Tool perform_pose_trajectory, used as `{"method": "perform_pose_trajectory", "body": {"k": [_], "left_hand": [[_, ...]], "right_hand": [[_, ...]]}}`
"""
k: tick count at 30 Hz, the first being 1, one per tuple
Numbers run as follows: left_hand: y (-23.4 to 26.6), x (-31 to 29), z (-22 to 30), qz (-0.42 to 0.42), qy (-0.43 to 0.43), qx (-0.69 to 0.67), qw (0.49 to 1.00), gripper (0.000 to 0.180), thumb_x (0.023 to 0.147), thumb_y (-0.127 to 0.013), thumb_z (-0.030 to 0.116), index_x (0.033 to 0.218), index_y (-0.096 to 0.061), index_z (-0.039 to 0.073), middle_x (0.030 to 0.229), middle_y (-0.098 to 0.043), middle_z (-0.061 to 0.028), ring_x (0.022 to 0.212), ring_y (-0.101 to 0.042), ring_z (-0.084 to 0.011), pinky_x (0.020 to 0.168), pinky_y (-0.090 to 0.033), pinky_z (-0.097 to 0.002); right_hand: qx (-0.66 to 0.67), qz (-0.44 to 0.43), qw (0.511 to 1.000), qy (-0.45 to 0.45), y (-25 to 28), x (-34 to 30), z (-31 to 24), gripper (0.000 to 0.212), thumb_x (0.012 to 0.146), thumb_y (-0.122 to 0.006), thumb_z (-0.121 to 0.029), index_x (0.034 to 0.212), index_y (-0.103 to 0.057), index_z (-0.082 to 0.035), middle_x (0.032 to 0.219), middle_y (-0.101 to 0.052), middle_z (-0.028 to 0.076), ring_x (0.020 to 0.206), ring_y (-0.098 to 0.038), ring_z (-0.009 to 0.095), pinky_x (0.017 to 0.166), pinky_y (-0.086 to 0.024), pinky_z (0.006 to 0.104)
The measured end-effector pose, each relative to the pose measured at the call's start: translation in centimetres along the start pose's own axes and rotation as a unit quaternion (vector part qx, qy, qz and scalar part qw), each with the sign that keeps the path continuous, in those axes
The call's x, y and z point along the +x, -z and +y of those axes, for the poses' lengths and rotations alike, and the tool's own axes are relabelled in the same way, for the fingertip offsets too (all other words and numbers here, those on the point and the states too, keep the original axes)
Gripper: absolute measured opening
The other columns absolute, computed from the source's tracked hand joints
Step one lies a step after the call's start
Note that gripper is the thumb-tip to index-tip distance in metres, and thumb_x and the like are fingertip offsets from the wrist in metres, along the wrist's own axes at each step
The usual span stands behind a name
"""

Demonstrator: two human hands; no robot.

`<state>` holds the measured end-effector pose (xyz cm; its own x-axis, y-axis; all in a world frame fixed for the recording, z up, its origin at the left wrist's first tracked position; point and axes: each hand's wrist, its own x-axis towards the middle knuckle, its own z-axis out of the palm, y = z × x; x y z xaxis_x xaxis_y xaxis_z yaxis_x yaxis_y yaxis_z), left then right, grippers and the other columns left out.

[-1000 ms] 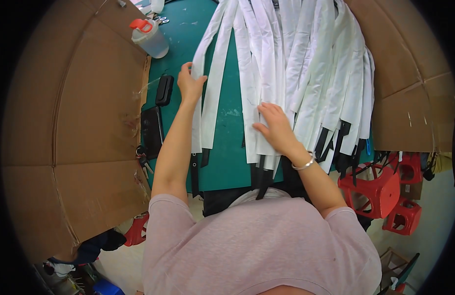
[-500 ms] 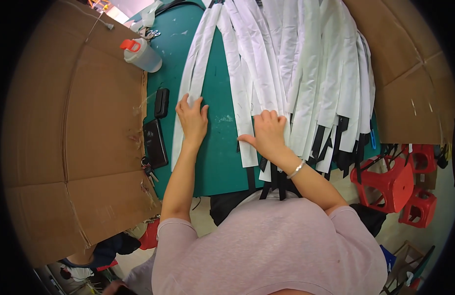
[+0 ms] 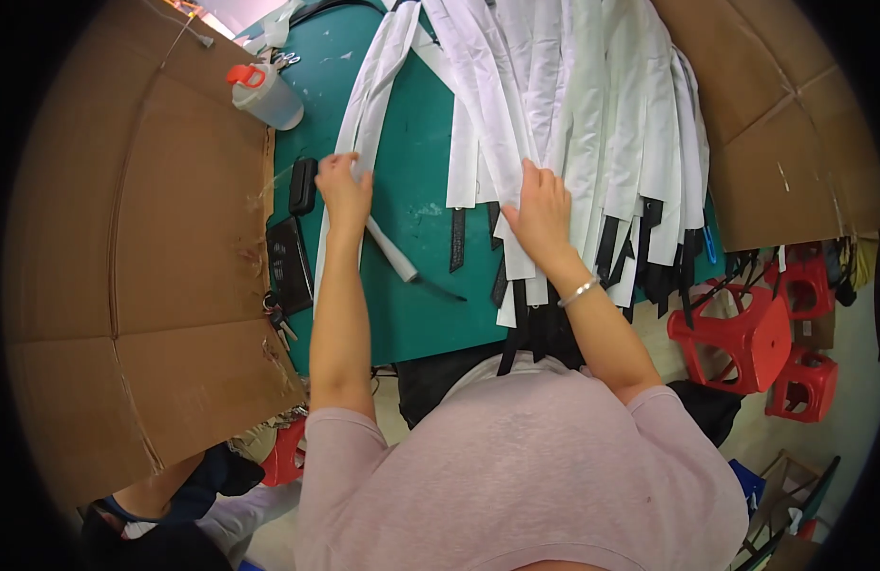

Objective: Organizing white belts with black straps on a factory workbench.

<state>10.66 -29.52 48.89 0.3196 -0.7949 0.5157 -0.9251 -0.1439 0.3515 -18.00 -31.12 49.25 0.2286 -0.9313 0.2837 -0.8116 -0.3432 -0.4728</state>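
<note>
Long black straps in white sleeves point(image 3: 583, 190) hang fanned over the table, black ends point(image 3: 606, 249) sticking out at the near side. My left hand point(image 3: 345, 195) is closed on a white-sleeved strap point(image 3: 375, 81) at the left. Below that hand a narrower sleeved end point(image 3: 392, 251) with a blurred black tip slants right over the green surface. My right hand point(image 3: 543, 217), a silver bangle at its wrist, has its fingers curled over a sleeved strap point(image 3: 492, 124) at the left side of the bundle; its fingertips are partly hidden.
A green table point(image 3: 426, 328) lies between cardboard walls point(image 3: 188, 238) point(image 3: 782, 124). Along its left edge are a red-lidded bottle point(image 3: 269, 98), a black case point(image 3: 303, 187), a dark flat wallet-like thing point(image 3: 290, 262), keys point(image 3: 278, 316) and scissors point(image 3: 286, 60). Red stools point(image 3: 744, 338) stand at right.
My left hand has moved slightly up and left, and a sleeved end has swung into view beneath it. My right hand has shifted right and up; the strap beside it has moved away.
</note>
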Motion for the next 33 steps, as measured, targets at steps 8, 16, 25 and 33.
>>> {"method": "perform_pose_trajectory", "body": {"k": [8, 16, 25, 33], "left_hand": [[-0.5, -3.6, 12.1, -0.285, 0.344, -0.556, 0.701, 0.041, 0.088, -0.064, 0.023, 0.118, -0.049, -0.001, 0.098, -0.063, -0.0095, 0.088, -0.061, -0.0147, 0.07, -0.05, -0.0291], [2.9, 1.7, 2.5, 0.044, 0.226, -0.464, 0.855, 0.055, 0.079, -0.066, 0.006, 0.129, -0.042, 0.003, 0.093, -0.065, -0.0109, 0.074, -0.061, -0.0128, 0.067, -0.049, -0.0268], [1.8, -4.6, 4.7, -0.01, -0.099, -0.056, 0.993, 0.054, 0.081, -0.067, 0.012, 0.129, -0.044, 0.005, 0.12, -0.054, -0.0212, 0.113, -0.051, -0.0311, 0.096, -0.04, -0.0393], [-0.3, -2.8, 4.8, -0.091, 0.256, -0.523, 0.808, 0.071, 0.078, -0.069, 0.004, 0.138, -0.031, 0.004, 0.098, -0.061, -0.0123, 0.085, -0.06, -0.0186, 0.068, -0.05, -0.0288]], "right_hand": [[0.289, -0.006, 0.957, 0.027, -0.6, 0.4, -1.5, 0.056, 0.073, -0.071, -0.007, 0.123, -0.048, 0.002, 0.083, -0.063, 0.013, 0.072, -0.061, 0.023, 0.067, -0.049, 0.0314], [0.028, 0.084, 0.994, 0.061, -1.8, 2.9, 0.7, 0.059, 0.072, -0.073, -0.015, 0.124, -0.05, 0.001, 0.115, -0.054, 0.02, 0.105, -0.049, 0.037, 0.092, -0.04, 0.0411], [0.12, 0.046, 0.992, -0.011, -3.9, 4.8, 1.4, 0.062, 0.07, -0.071, -0.006, 0.126, -0.046, 0.001, 0.093, -0.06, 0.014, 0.084, -0.06, 0.029, 0.077, -0.049, 0.037], [0.138, 0.074, 0.984, 0.09, -6.0, 5.7, -1.7, 0.048, 0.076, -0.07, -0.012, 0.117, -0.05, 0.004, 0.1, -0.061, 0.018, 0.092, -0.057, 0.028, 0.082, -0.046, 0.0373]]}}
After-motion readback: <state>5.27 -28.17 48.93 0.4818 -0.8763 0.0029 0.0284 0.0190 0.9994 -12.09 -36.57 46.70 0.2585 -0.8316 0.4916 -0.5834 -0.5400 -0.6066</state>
